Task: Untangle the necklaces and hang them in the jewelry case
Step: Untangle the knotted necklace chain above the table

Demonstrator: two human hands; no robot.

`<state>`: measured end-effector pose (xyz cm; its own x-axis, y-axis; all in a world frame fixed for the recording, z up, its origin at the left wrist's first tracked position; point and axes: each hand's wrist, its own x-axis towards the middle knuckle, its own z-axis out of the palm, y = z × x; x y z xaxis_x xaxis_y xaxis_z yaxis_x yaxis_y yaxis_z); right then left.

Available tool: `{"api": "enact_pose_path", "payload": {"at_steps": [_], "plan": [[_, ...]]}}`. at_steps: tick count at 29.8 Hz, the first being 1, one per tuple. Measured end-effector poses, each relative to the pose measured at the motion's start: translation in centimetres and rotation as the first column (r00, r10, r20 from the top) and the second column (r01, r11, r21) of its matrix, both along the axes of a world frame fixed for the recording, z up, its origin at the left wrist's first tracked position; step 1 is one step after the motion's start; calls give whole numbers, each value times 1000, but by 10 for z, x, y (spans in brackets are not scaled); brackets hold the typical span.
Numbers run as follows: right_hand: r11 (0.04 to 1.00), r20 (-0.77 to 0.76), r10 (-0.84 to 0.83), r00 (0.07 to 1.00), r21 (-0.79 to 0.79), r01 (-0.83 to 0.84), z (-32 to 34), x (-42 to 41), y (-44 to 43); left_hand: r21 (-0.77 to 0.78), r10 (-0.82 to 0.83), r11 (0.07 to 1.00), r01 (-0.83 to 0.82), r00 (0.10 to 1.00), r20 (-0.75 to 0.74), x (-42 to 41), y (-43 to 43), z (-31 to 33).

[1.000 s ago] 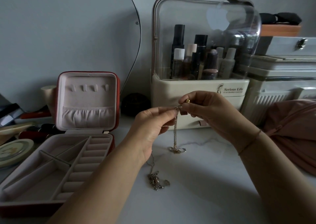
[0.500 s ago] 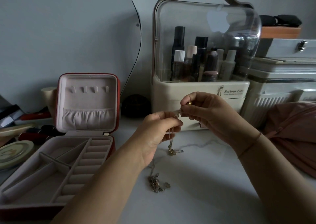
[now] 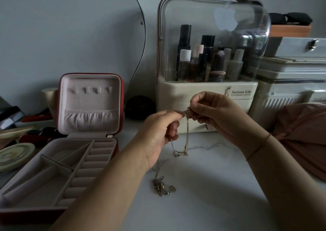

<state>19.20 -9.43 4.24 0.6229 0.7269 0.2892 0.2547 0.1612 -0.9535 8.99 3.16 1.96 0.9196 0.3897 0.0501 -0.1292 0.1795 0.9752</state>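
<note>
The necklace chain [image 3: 187, 132] hangs in a loop from a pinch point shared by both hands, with its lower end close to the counter [image 3: 211, 195]. The left hand [image 3: 158, 130] grips the chain between thumb and forefinger. The right hand [image 3: 217, 114] grips it just beside, fingers curled. A tangled clump of chain [image 3: 161, 186] lies on the counter below the left wrist. The jewelry case [image 3: 88, 102] stands open at left, lid upright, four hooks [image 3: 91, 89] in the lid. A cosmetics organizer [image 3: 202, 93] stands behind the hands.

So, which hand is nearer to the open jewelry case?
Left. The left hand sits just right of the jewelry case; the right hand is farther right. Both pinch a necklace.
</note>
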Motion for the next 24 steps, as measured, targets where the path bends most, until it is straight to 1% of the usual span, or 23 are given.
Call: {"api": "enact_pose_path", "payload": {"at_steps": [4, 8, 11, 15, 18, 22, 24], "plan": [[1000, 7, 1, 1000, -5, -1, -1, 0, 1, 61, 13, 998, -14, 1000, 7, -3, 0, -2], [1000, -19, 22, 1000, -14, -22, -2, -1, 2, 57, 67, 996, -67, 998, 2, -2, 2, -4], [995, -2, 34, 999, -89, -34, -3, -3, 2, 48, 96, 994, -97, 995, 30, 0, 3, -3], [979, 96, 12, 995, -203, 8, -3, -5, 3, 2, 69, 998, -69, 997, 46, 0, 4, -3], [982, 44, 2, 999, -189, 7, -3, -5, 3, -20, 23, 1000, -22, 999, 31, -1, 2, -2], [987, -74, 96, 993, -123, -105, -5, 0, 2, -66, -35, 997, 37, 999, 25, -3, 1, -1], [988, -123, 125, 985, -79, -135, -6, 3, 3, -63, -51, 997, 52, 999, 17, -3, 1, -1]]}}
